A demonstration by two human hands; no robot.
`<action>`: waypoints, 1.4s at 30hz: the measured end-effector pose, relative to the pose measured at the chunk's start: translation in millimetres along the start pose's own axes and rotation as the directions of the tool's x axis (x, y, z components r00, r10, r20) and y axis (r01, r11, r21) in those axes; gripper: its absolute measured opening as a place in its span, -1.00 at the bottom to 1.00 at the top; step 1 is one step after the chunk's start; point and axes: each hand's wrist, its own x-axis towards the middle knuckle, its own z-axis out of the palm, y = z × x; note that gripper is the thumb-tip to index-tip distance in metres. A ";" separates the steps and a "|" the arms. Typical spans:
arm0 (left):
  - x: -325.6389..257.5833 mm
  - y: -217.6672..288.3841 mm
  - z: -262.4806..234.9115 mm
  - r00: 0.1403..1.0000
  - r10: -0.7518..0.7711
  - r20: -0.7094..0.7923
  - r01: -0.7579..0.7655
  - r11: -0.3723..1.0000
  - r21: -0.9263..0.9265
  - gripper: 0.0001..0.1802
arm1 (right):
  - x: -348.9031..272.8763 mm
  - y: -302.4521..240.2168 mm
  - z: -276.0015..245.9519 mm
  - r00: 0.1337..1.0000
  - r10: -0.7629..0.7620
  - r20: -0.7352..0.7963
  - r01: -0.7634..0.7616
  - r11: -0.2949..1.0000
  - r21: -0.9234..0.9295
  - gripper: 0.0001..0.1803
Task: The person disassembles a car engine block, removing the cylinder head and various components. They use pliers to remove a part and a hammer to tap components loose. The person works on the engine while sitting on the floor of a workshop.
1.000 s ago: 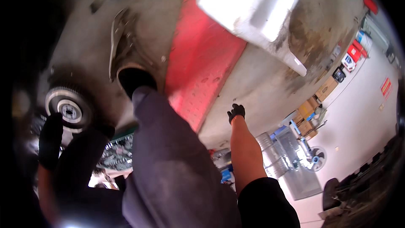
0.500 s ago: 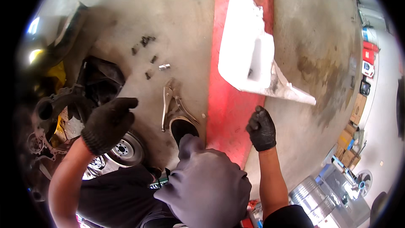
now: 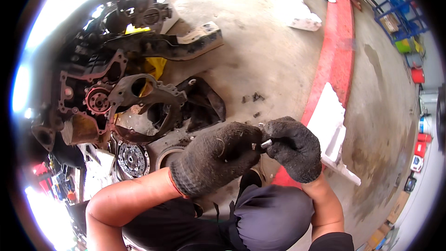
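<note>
Both my hands wear dark knit gloves and meet in front of me above my knee. My right hand pinches a small silver bolt between its fingers. My left hand is curled against the bolt's other end, touching it. Several more small dark bolts lie loose on the concrete floor just beyond my hands.
A dismantled engine block with a bell housing sits at the left. A clutch disc and a toothed flywheel lie on the floor below it. A white foam piece rests on the red floor stripe.
The view has swung toward the engine. My hands were apart and have come together in front of me, with a bolt now between them.
</note>
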 end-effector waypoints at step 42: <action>-135.0 -31.3 -203.1 0.903 -0.172 -0.393 -0.079 0.834 -0.547 -0.82 | 158.4 -16.0 256.2 0.921 0.274 0.277 -0.316 0.941 0.119 -0.58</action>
